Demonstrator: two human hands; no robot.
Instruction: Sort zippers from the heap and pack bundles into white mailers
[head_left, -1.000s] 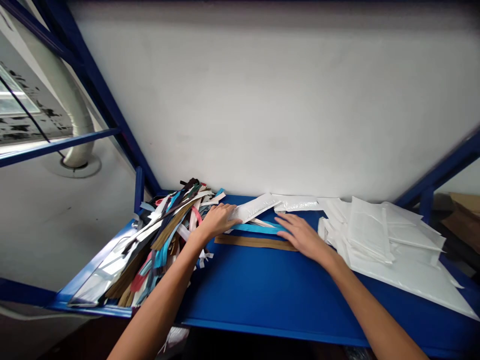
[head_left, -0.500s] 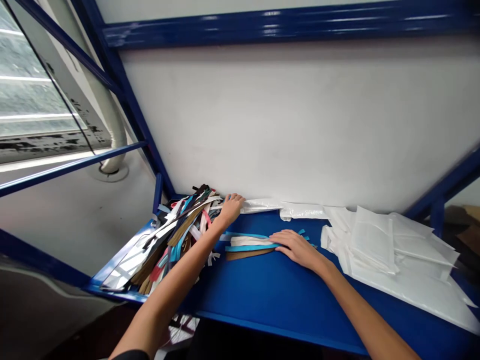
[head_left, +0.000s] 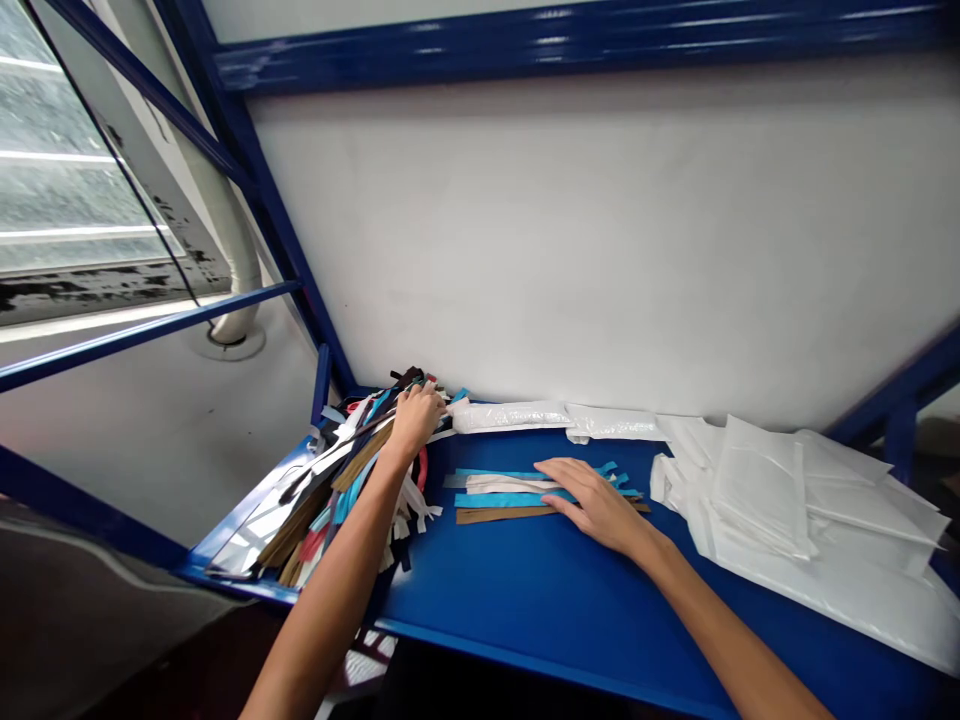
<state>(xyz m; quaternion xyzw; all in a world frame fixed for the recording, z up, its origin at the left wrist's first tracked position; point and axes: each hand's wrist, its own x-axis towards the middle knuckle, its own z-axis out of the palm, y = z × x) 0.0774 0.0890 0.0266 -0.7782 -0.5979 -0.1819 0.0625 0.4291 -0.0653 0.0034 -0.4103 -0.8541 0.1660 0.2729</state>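
A heap of long, zipper-like fabric strips [head_left: 352,470] in many colours lies at the left end of the blue table. My left hand [head_left: 418,418] reaches onto the far right side of this heap, its fingers curled down among the strips; what they grip is hidden. In mid-table, several blue, white and brown strips [head_left: 499,500] lie side by side in a flat row. Over the right part of that row rests my right hand [head_left: 592,500], palm down, with its fingers stretched out and the thumb apart.
Long white plastic packets [head_left: 510,416] line the wall at the table's back. Clear and white plastic bags [head_left: 772,500] are stacked on the right. Blue frame bars [head_left: 285,240] stand at the left, and the blue table [head_left: 510,600] has a front edge near my body.
My left hand has moved left from the packets' end onto the heap of strips. My right hand stays over the row, its fingers slightly more raised. The view has shifted a little.
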